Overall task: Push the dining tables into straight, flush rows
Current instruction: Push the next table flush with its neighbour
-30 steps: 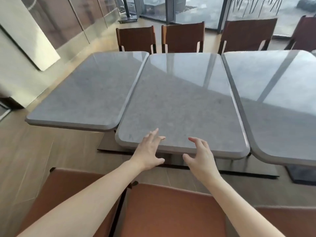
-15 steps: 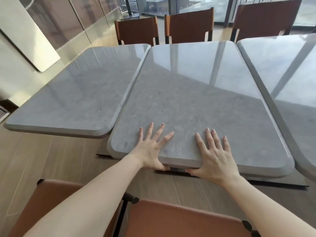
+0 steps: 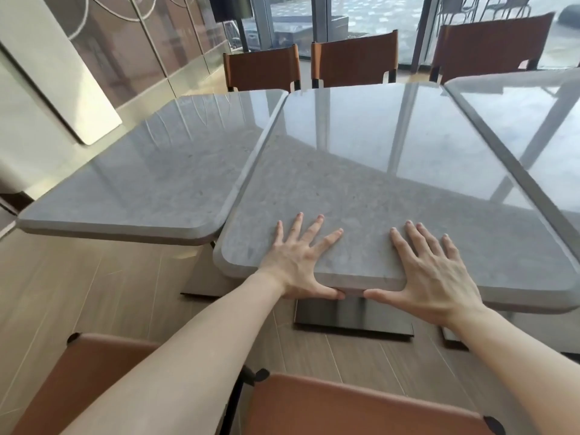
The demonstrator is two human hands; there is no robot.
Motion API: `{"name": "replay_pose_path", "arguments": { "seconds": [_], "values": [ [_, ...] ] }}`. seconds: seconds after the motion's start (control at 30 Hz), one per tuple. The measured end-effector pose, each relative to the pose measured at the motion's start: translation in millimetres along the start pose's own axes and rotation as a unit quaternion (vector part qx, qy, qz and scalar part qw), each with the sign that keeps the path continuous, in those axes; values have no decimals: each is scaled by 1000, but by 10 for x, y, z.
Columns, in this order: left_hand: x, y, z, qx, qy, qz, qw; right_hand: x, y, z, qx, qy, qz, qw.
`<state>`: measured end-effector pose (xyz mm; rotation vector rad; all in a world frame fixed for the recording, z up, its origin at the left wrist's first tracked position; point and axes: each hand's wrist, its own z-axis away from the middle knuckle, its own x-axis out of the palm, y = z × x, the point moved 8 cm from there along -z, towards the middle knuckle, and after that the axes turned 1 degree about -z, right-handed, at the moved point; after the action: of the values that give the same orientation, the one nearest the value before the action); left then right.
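Observation:
Three grey stone-topped dining tables stand side by side. The middle table (image 3: 376, 164) sits skewed, and its near edge juts closer to me than that of the left table (image 3: 144, 183). The right table (image 3: 533, 120) lies along its other side with a narrow dark gap between them. My left hand (image 3: 298, 262) and my right hand (image 3: 433, 274) both lie flat on the middle table's near edge. Their fingers are spread straight on the top, and the thumbs run along the front rim.
Three brown chairs (image 3: 353, 59) stand behind the tables, before glass doors. Two brown chair backs (image 3: 361, 406) are right below my arms. The middle table's dark base plate (image 3: 351, 318) rests on the wooden floor. A panelled wall (image 3: 94, 73) runs along the left.
Both hands came down from the air onto the middle table's near edge. They now press there with the thumbs at the rim, and the view has moved closer.

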<state>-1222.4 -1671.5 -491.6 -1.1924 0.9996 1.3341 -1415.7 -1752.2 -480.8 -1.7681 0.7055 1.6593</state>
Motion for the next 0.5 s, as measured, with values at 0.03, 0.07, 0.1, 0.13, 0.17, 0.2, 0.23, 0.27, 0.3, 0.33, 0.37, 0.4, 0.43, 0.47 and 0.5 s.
{"name": "replay_pose_path", "arguments": {
  "seconds": [0.03, 0.07, 0.1, 0.13, 0.17, 0.2, 0.23, 0.27, 0.3, 0.33, 0.37, 0.4, 0.43, 0.47, 0.5],
  "values": [
    [-3, 1, -2, 2, 4, -1, 1000, -3, -3, 5, 3, 4, 5, 1000],
    [-7, 4, -2, 3, 8, -1, 1000, -6, -9, 8, 5, 7, 11, 1000],
    [-13, 6, -2, 4, 11, 1, 1000, -10, -15, 8, 5, 10, 16, 1000],
    [-18, 7, -1, 4, 13, 2, 1000, -13, -18, 7, 5, 13, 21, 1000],
    [-17, 9, -1, 3, 15, 2, 1000, -15, -16, 5, 6, 16, 24, 1000],
    [-15, 10, -2, 2, 17, 1, 1000, -17, -12, 2, 7, 22, 25, 999],
    [-12, 9, -4, 1, 18, 1, 1000, -20, -10, -1, 6, 29, 26, 999],
    [-13, 8, -6, 1, 18, 1, 1000, -19, -9, -4, 5, 32, 28, 999],
    [-14, 10, -7, 2, 18, 2, 1000, -17, -6, -3, 4, 32, 31, 999],
    [-16, 10, -7, 5, 17, 3, 1000, -15, -6, -3, 1, 32, 33, 999],
    [-17, 9, -7, 7, 17, 3, 1000, -12, -10, -4, 0, 33, 34, 999],
    [-18, 6, -8, 10, 18, 4, 1000, -10, -11, -7, -1, 35, 36, 999],
    [-18, 4, -13, 13, 18, 3, 1000, -1, -5, -13, -1, 37, 38, 999],
    [-19, 3, -20, 16, 18, 1, 1000, 4, 1, -18, -1, 38, 38, 999],
    [-18, 3, -27, 19, 18, 0, 1000, 3, 6, -24, -2, 39, 35, 999]
  ]
}}
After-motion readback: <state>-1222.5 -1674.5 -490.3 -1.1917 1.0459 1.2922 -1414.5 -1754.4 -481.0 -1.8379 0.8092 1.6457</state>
